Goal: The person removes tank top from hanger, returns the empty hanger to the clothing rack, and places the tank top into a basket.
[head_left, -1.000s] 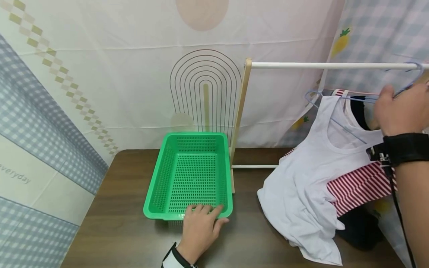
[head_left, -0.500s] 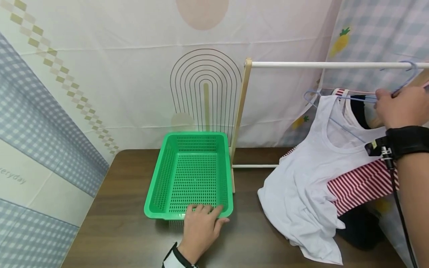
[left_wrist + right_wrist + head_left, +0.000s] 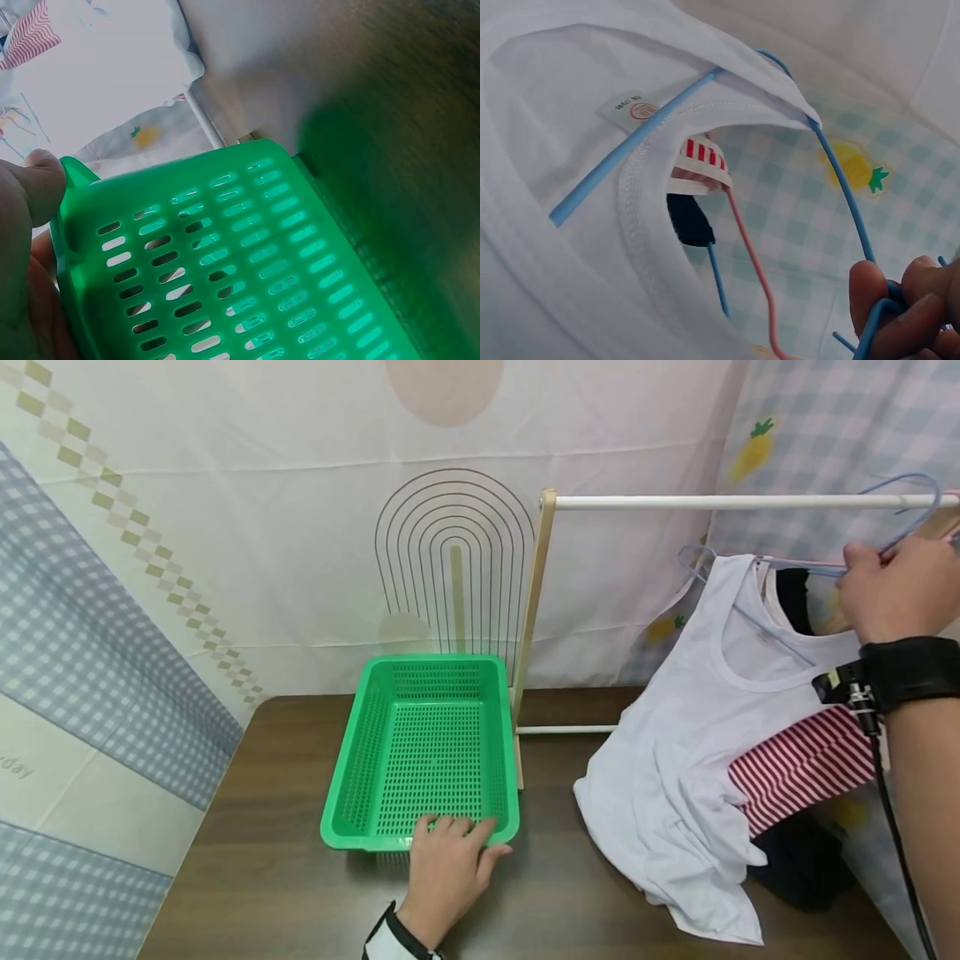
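My right hand (image 3: 900, 581) pinches a blue hanger (image 3: 847, 202) at the base of its hook. A white tank top (image 3: 675, 760) hangs on this hanger, tilted down to the left. In the head view the hook's loop stands above the white rail of the drying rack (image 3: 675, 502). Behind the tank top are a red-and-white striped garment (image 3: 802, 768) on a pink hanger (image 3: 755, 262) and a black garment (image 3: 806, 860). My left hand (image 3: 450, 877) grips the near rim of a green plastic basket (image 3: 382, 727), fingers over the rim and thumb outside. The basket holds nothing.
The rack's wooden left post (image 3: 535, 610) stands right beside the basket, with a lower white bar (image 3: 566, 729) behind the clothes. Brown tabletop (image 3: 255, 852) lies around them. Patterned cloth (image 3: 300, 527) hangs behind, and checked cloth is at both sides.
My right hand has lifted the blue hanger slightly, so its hook has risen from the rail's level to above it. The tank top has shifted up a little. The left hand stays at the basket.
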{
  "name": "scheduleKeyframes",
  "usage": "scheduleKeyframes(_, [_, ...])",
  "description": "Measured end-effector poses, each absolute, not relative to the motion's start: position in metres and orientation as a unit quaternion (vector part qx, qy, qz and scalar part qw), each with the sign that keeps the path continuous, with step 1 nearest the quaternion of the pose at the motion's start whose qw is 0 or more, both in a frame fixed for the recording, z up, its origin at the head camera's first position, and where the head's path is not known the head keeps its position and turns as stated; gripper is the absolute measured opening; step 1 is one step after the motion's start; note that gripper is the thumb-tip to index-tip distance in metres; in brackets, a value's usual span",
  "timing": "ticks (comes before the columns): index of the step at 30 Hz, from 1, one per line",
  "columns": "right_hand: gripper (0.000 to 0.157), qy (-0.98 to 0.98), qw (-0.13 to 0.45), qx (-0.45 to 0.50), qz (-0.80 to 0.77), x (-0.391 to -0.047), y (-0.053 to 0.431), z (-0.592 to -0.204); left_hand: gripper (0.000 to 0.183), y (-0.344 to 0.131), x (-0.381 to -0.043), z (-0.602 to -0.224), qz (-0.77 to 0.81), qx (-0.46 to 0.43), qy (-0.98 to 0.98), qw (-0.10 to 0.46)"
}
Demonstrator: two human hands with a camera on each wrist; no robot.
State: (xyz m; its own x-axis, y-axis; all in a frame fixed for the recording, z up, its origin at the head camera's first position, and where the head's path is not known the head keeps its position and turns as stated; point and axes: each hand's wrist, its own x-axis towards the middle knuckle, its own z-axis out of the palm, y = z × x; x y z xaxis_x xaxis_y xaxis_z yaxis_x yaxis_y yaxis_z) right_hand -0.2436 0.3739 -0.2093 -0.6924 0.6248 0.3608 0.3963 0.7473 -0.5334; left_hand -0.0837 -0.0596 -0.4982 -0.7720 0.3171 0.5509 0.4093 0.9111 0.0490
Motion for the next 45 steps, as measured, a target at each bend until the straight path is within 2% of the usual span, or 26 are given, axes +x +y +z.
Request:
scheduleKeyframes(16, [0.058,-0.879,0.284,-0.288,0.251,-0.227,0.360,-0.204,0.037,-0.061,-0.086,-0.498,-0.082,-0.195,-0.934,0.288])
scheduleKeyframes(26, [0.058,-0.881,0.314,-0.235,0.264,-0.206,0.341,-0.202,0.036,-0.065,-0.085,-0.499,-0.087,-0.196,-0.929,0.303])
scheduleKeyframes(28, [0.052,-0.881,0.323,-0.219,0.268,-0.198,0.337,-0.203,0.037,-0.065,-0.085,-0.499,-0.087,-0.196,-0.929,0.302])
scheduleKeyframes(33, [0.022,-0.877,0.333,-0.189,0.291,-0.181,0.328,-0.206,0.037,-0.065,-0.085,-0.499,-0.083,-0.195,-0.931,0.297])
scheduleKeyframes(42, [0.009,-0.854,0.366,-0.153,0.338,-0.151,0.306,-0.210,0.037,-0.065,-0.085,-0.500,-0.085,-0.198,-0.929,0.302])
scheduleKeyframes(45, [0.013,-0.852,0.383,-0.130,0.333,-0.142,0.300,-0.212,0.037,-0.065,-0.086,-0.501,-0.085,-0.198,-0.928,0.305])
